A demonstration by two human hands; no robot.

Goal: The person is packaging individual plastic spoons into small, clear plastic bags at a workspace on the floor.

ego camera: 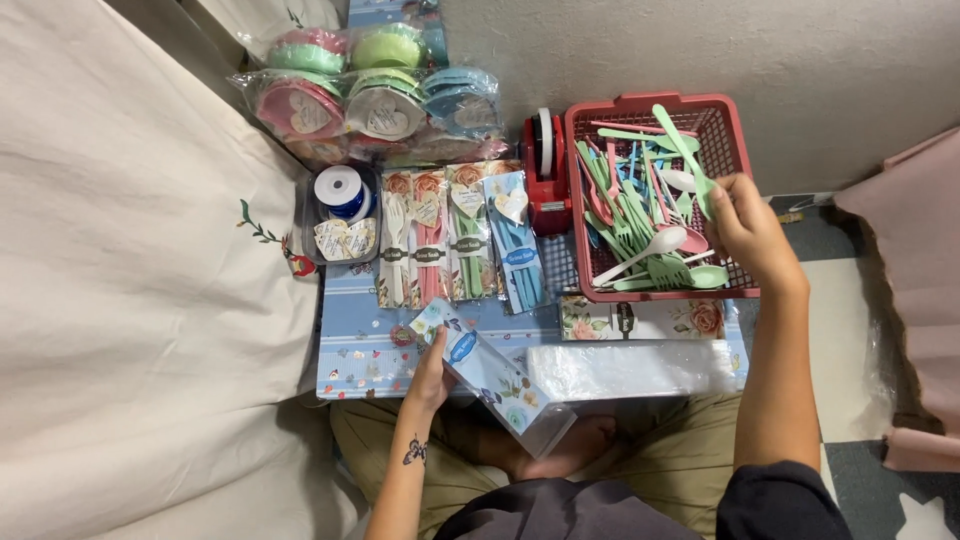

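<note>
Viewpoint: head camera looking straight down on a low tabletop (pixel 360 360) covered with a blue patterned sheet; the person sits cross-legged at 6 o'clock.
Left hand: the left hand (pixel 432 375) is closed, thumb on top, around one end of a clear cutlery sleeve (pixel 495 378) with a floral backing card; the sleeve lies slanted towards 4 o'clock, its far end jutting off the tabletop edge, apparently steadied there so that its mouth faces the body.
Right hand: the right hand (pixel 745 232) is pinched shut on the handle of a green plastic fork (pixel 685 155), raised over the basket's 3 o'clock rim, tines pointing to 11 o'clock.
Red basket: a red mesh basket (pixel 738 140) at 2 o'clock holds loose pink, green, blue and white plastic spoons and forks in a jumble, within easy reach of the right hand.
Finished packs: a row of filled cutlery packs (pixel 450 240) at 12 o'clock of the left hand, laid side by side, overlapping.
Tape dispenser: a red tape dispenser (pixel 545 170) stands touching the basket's 9 o'clock side.
Ribbon tray: a dark tray with a blue ribbon spool (pixel 340 190) and heart tags, at 10 o'clock.
Bowl sets: wrapped pastel bowls (pixel 385 95) are stacked at 11 o'clock against the wall.
Spare sleeves: a stack of clear sleeves (pixel 630 368) lies at 3 o'clock of the held sleeve.
</note>
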